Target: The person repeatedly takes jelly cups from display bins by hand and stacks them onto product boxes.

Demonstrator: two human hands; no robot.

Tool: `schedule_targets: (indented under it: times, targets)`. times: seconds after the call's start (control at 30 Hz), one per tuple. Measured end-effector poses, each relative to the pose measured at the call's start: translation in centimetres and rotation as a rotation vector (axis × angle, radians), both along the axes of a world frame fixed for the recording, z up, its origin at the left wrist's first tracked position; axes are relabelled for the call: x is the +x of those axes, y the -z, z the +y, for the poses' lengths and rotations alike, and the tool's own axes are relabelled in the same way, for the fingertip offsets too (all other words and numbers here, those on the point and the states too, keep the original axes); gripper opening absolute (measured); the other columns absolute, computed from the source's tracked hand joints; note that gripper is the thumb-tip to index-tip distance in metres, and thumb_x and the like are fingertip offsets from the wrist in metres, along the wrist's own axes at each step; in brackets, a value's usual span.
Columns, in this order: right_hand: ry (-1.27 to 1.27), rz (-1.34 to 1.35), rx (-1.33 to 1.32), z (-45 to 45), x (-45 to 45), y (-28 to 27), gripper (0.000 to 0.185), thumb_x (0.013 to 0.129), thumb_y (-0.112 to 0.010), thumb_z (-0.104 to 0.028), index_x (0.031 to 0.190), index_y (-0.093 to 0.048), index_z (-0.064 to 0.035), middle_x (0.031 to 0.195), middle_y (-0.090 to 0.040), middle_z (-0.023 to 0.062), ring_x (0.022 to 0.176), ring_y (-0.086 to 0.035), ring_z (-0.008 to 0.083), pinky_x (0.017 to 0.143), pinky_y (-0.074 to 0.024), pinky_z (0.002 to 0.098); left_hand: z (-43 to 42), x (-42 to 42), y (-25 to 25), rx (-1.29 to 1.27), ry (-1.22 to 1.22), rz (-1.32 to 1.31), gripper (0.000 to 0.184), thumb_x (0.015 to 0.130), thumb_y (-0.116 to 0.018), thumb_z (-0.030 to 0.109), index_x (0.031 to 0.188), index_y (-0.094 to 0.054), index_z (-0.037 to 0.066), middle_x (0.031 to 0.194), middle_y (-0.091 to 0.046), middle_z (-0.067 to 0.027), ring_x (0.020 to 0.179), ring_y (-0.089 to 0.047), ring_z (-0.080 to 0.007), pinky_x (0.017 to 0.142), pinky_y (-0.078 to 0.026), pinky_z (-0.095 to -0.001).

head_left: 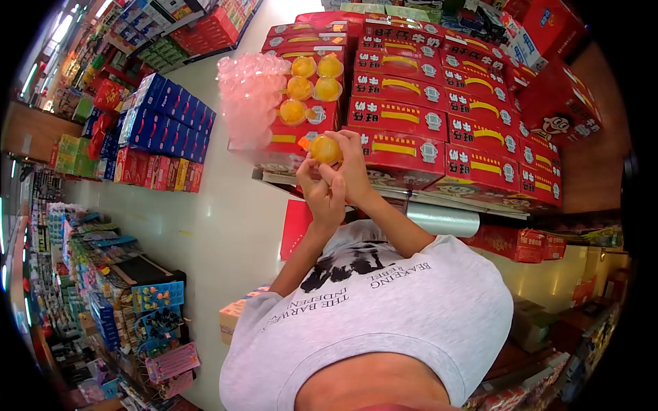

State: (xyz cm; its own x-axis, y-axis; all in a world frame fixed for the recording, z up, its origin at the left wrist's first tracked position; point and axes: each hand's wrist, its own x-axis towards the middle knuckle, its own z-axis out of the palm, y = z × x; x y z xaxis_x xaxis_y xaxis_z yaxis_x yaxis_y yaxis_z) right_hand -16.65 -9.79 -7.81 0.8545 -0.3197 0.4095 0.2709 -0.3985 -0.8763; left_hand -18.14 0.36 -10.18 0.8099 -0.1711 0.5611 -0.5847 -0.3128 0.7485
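Observation:
A small round clear tub with yellow contents (325,150) is held between both hands above the front edge of the red cartons. An orange tab (304,144) sticks out at its left side. My left hand (321,192) grips the tub from below, its fingers bent against the near side. Around the right side of the tub curl the fingers of my right hand (352,164), partly overlapping the left fingers. Several matching yellow tubs (299,88) stand on the cartons just beyond. Beside them on the left lies pink bubble wrap (250,99).
Stacked red milk cartons (397,116) with yellow handles fill the surface ahead and right. A clear roll (442,220) sits under its front edge. Blue boxes (168,113) are stacked across the aisle floor (226,198). Crowded shelves (75,288) line the left.

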Motion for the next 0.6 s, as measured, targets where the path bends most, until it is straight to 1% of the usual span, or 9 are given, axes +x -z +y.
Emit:
schedule_targets:
  times: [0.07, 0.17, 0.23, 0.33, 0.4, 0.47, 0.5, 0.57, 0.6]
  targets:
    - [-0.023, 0.009, 0.035, -1.0, 1.9, 0.4, 0.061, 0.071, -0.07, -0.009, 0.13, -0.055, -0.0012, 0.124, -0.048, 0.0178, 0.115, -0.053, 0.0332, 0.099, -0.0449, 0.0368, -0.7, 1.8, 0.3, 0.008, -0.027, -0.031, 0.038, 0.097, -0.055, 0.025, 0.097, -0.07, -0.01, 0.131, -0.04, -0.0233, 0.128, -0.04, -0.036, 0.109, -0.032, -0.047]
    - [-0.054, 0.029, 0.09, -2.2, 4.1, 1.0, 0.06, 0.071, -0.069, -0.009, 0.129, -0.058, -0.0014, 0.124, -0.049, 0.017, 0.116, -0.053, 0.0321, 0.099, -0.0455, 0.0363, -1.6, 3.9, 0.5, 0.06, -0.013, 0.009, 0.038, 0.097, -0.056, 0.026, 0.098, -0.07, -0.01, 0.132, -0.04, -0.0236, 0.127, -0.041, -0.0359, 0.109, -0.033, -0.0462]
    - [-0.057, 0.042, 0.123, -2.6, 5.3, 1.2, 0.059, 0.071, -0.069, -0.009, 0.129, -0.059, -0.0015, 0.125, -0.05, 0.0167, 0.117, -0.054, 0.0316, 0.099, -0.0457, 0.0361, -2.4, 4.7, -0.3, 0.084, -0.028, 0.036, 0.038, 0.097, -0.056, 0.026, 0.099, -0.07, -0.009, 0.132, -0.041, -0.0238, 0.126, -0.041, -0.0358, 0.108, -0.033, -0.046]
    - [-0.051, 0.047, 0.109, -2.9, 6.3, 1.6, 0.059, 0.072, -0.069, -0.009, 0.13, -0.059, -0.0021, 0.127, -0.053, 0.0167, 0.117, -0.054, 0.0314, 0.1, -0.0456, 0.0366, -2.8, 5.6, -0.9, 0.106, -0.042, 0.061, 0.037, 0.097, -0.057, 0.025, 0.099, -0.071, -0.009, 0.13, -0.043, -0.0244, 0.125, -0.042, -0.0359, 0.107, -0.035, -0.0455]
    - [-0.031, -0.006, 0.031, -3.0, 7.0, 1.9, 0.059, 0.074, -0.068, -0.007, 0.131, -0.059, -0.0021, 0.129, -0.055, 0.0174, 0.119, -0.053, 0.0318, 0.1, -0.0455, 0.0361, -2.8, 6.3, -0.9, 0.109, -0.045, 0.062, 0.036, 0.096, -0.057, 0.025, 0.099, -0.071, -0.008, 0.129, -0.044, -0.0246, 0.124, -0.043, -0.0361, 0.106, -0.036, -0.0452]
    - [-0.03, -0.011, 0.001, -3.2, 7.6, 2.4, 0.058, 0.075, -0.068, -0.006, 0.132, -0.059, -0.0021, 0.13, -0.055, 0.0173, 0.12, -0.052, 0.032, 0.101, -0.0444, 0.0369, -2.6, 6.9, -0.7, 0.232, -0.058, 0.0, 0.035, 0.094, -0.058, 0.024, 0.1, -0.071, -0.008, 0.124, -0.048, -0.0248, 0.121, -0.046, -0.036, 0.102, -0.04, -0.0447]
    - [-0.023, -0.023, -0.027, -3.3, 7.8, 2.6, 0.057, 0.076, -0.067, -0.005, 0.132, -0.059, -0.0021, 0.131, -0.056, 0.0172, 0.121, -0.051, 0.0323, 0.103, -0.0434, 0.0378, -2.7, 7.0, -0.7, 0.231, -0.067, 0.01, 0.035, 0.094, -0.058, 0.024, 0.1, -0.071, -0.008, 0.124, -0.048, -0.0248, 0.121, -0.046, -0.036, 0.102, -0.04, -0.0447]
    - [-0.021, -0.037, -0.049, -3.3, 8.1, 2.9, 0.057, 0.076, -0.067, -0.005, 0.132, -0.058, -0.0023, 0.131, -0.056, 0.0171, 0.122, -0.05, 0.0326, 0.104, -0.0419, 0.0388, -2.7, 7.2, -0.8, 0.28, -0.097, -0.005, 0.036, 0.092, -0.06, 0.026, 0.102, -0.072, -0.006, 0.116, -0.055, -0.0235, 0.116, -0.049, -0.0355, 0.098, -0.042, -0.0443]
    - [-0.009, -0.062, -0.07, -3.3, 8.2, 3.0, 0.057, 0.077, -0.067, -0.004, 0.133, -0.058, -0.0026, 0.132, -0.056, 0.017, 0.123, -0.05, 0.0328, 0.105, -0.0405, 0.0399, -2.7, 7.2, -0.8, 0.28, -0.104, 0.003, 0.036, 0.092, -0.06, 0.026, 0.102, -0.072, -0.006, 0.116, -0.055, -0.0235, 0.116, -0.049, -0.0355, 0.098, -0.042, -0.0443]
